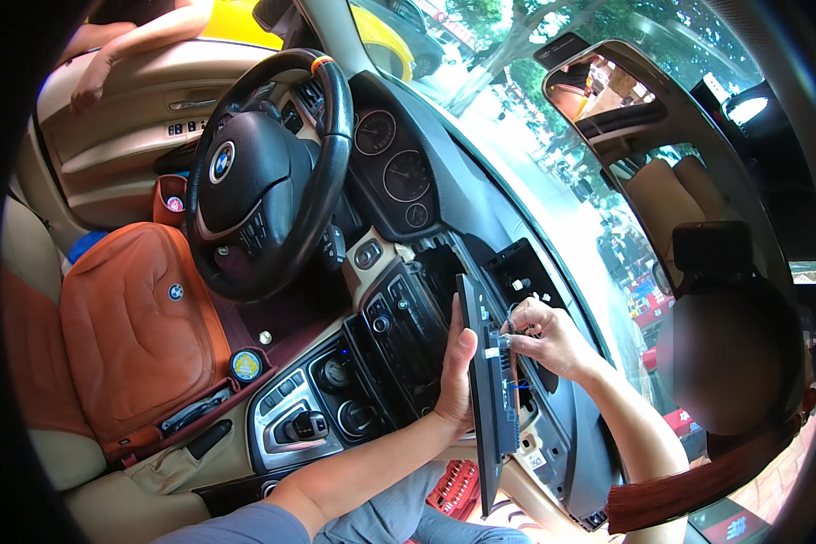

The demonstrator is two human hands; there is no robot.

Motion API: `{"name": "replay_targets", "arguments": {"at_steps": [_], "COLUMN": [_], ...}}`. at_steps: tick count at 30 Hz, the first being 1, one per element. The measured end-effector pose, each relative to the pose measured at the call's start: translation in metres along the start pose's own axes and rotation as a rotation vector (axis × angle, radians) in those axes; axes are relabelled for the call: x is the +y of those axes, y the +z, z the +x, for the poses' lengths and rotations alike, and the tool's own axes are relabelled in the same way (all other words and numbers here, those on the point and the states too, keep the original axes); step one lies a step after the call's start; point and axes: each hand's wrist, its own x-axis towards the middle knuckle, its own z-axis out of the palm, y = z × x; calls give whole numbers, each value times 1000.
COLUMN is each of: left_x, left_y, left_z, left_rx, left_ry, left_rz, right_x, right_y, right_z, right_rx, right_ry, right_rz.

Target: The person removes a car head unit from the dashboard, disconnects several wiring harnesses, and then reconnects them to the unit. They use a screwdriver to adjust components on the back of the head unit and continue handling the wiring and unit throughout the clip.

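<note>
Door: the hand of another person hangs over a beige door panel.
Driver's seat: a padded orange-brown seat cover lies beside the console.
Steering: a black three-spoke steering wheel stands before round dark gauges.
Console: a black gear lever rises from a silver-edged plate, left of the wearer's forearm.
Left hand: the left hand grips the screen unit, palm to its front side, thumb at the near edge.
Screen unit: a long, flat black screen unit stands on edge between both hands, in front of the dashboard.
Right hand: the right hand pinches thin dark wiring at the unit's back; the exact piece is too small to tell.
Below: a red tray shows beside the wearer's grey-clad legs.
Mirror: a wide rear-view mirror hangs upper right.
</note>
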Motion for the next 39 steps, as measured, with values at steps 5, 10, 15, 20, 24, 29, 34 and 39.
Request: {"name": "replay_targets", "arguments": {"at_steps": [5,10,15,20,24,29,34,39], "left_x": [14,23,23,25,25,20,16,12], "left_y": [23,38,43,47,46,42,37,32], "left_z": [-2,-7,-11,-13,-16,-12,-13,-10], "left_rx": [27,24,66,79,121,156,145,136], "left_ry": [172,210,251,197,151,200,155,226], "left_rz": [208,273,393,405,413,426,371,358], "right_x": [-2,8,21,26,28,38,45,42], "right_y": [14,33,39,39,36,33,36,29], "right_z": [-14,-20,-25,-26,-25,-22,-20,-18], "right_rx": [126,325,373,308,225,263,290,180], "right_ry": [180,58,-168,-67,-114,-413,-569,-496], "right_rz": [568,359,284,483,335,-45,-151,29]}}
